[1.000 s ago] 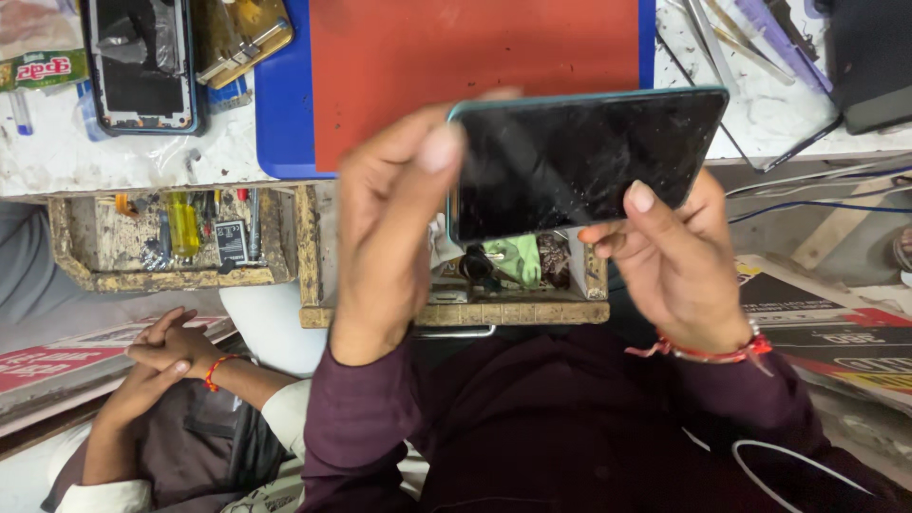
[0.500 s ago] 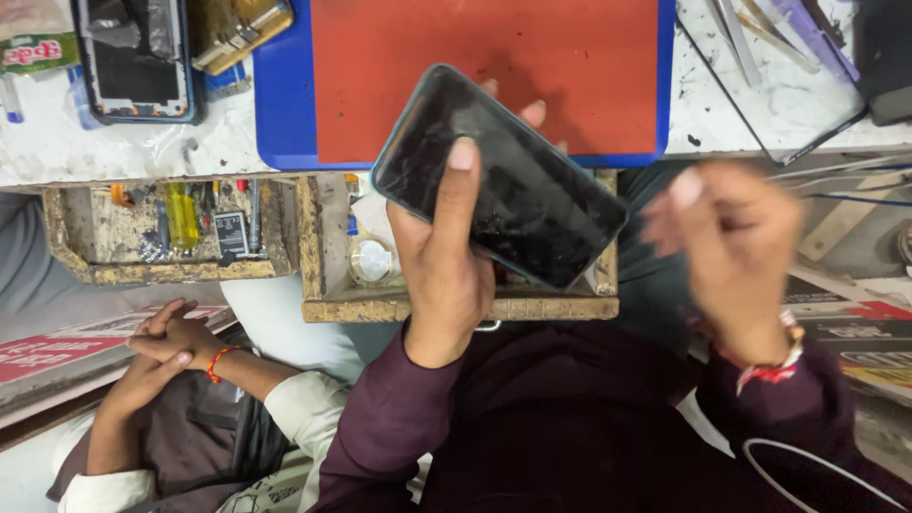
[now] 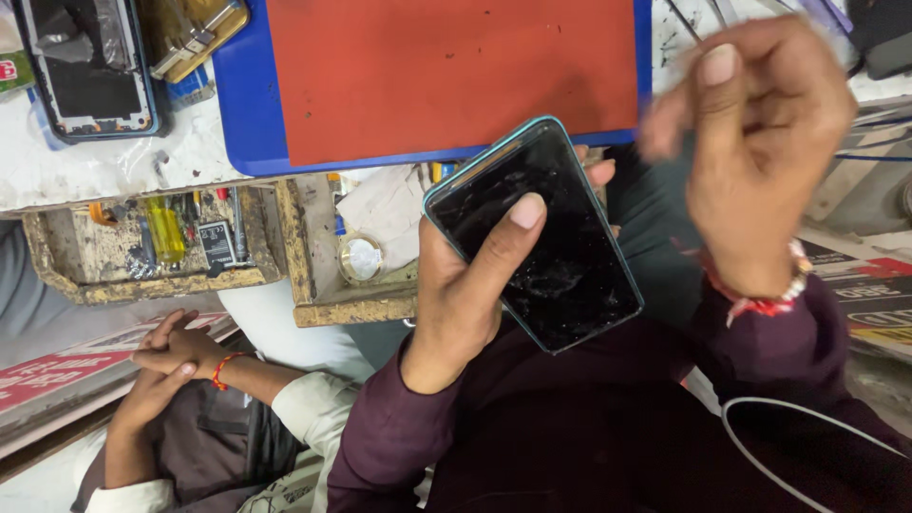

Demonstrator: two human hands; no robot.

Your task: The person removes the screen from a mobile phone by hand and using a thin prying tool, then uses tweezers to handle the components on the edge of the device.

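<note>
My left hand (image 3: 465, 294) grips a black smartphone (image 3: 551, 256) with a cracked, smudged screen and a teal edge, thumb pressed on the glass. The phone is tilted, its top toward the upper left, and it is held above an open wooden drawer (image 3: 332, 309). My right hand (image 3: 760, 142) is raised to the right of the phone, blurred, with fingers loosely curled and nothing in it. A red bead bracelet circles that wrist.
A red mat on a blue board (image 3: 446, 76) lies on the white bench. An opened phone body (image 3: 90, 66) and a yellowish part (image 3: 195, 33) sit at the top left. A second drawer (image 3: 152, 247) holds small tools. Another person's clasped hands (image 3: 171, 351) rest at the lower left.
My right hand let go of the phone and rose to the upper right. The left hand turned the phone from level to tilted and keeps holding it alone.
</note>
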